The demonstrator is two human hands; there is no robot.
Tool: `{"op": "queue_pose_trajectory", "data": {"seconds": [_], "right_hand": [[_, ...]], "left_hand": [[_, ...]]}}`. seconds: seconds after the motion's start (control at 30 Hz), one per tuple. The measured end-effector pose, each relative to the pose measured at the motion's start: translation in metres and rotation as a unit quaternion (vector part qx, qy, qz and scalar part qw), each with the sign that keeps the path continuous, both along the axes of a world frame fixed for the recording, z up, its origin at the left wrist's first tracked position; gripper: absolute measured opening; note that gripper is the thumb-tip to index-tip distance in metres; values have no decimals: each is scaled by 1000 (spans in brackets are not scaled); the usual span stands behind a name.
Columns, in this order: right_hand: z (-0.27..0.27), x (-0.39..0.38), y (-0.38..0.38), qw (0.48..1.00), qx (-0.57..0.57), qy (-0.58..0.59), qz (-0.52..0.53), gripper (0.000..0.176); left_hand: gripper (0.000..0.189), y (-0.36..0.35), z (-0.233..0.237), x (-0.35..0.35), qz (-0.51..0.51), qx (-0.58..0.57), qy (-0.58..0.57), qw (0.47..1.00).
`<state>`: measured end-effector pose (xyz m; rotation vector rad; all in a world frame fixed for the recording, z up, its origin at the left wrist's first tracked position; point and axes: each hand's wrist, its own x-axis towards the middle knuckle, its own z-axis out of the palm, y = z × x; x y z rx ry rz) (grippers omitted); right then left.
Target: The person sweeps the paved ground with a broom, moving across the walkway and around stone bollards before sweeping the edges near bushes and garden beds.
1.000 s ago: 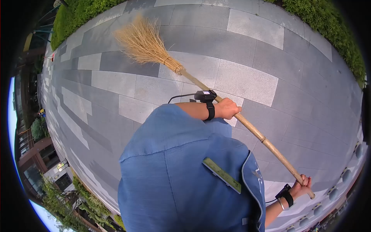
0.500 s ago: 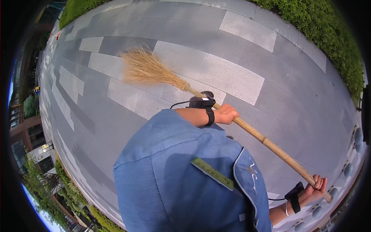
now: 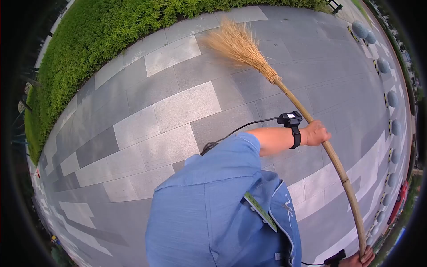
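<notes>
A straw broom has its bristles [image 3: 233,44] spread at the top centre, on or just over the paving; they look blurred at the tip. Its long bamboo handle [image 3: 340,171] slants down to the lower right. My left hand [image 3: 316,133] is closed around the upper part of the handle, palm side hidden. At the bottom right edge, my right hand [image 3: 358,259] grips the handle near its end and is partly cut off by the frame. Each wrist wears a black strap with a small black device, the left one [image 3: 291,119] trailing a cable.
Grey paving slabs [image 3: 160,147] in light and dark tones surround me. A green hedge [image 3: 106,35] borders the paving at the top left. Several round stone bollards [image 3: 392,99] with striped bands line the right side, with a red car [image 3: 398,202] beyond them.
My view has turned to the right, bringing the hedge to the upper left and more bollards into sight. The broom head has shifted up and right in view; both hands keep their grip.
</notes>
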<state>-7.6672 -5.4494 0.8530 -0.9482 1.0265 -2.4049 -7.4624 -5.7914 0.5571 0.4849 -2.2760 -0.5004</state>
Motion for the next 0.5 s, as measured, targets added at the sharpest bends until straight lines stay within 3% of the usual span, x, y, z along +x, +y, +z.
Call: {"op": "queue_pose_trajectory", "data": {"seconds": [0.1,0.23,0.27,0.37,0.5], "right_hand": [[-27,-66,5,999,6,-26,-18,18],[-12,-147,0,982,87,-91,-143,20],[-17,-166,-7,983,113,-78,-120,23],[-51,-153,-107,980,102,-129,108,25],[-116,-113,-330,966,193,-153,85,17]], "left_hand": [[9,-20,11,-16,-5,-7,9,1000],[11,-22,17,-30,-31,-6,14,999],[12,-21,15,-23,-42,-9,1,999],[15,-44,-23,6,-29,43,1,999],[18,-155,-105,42,70,122,-126,982]]}}
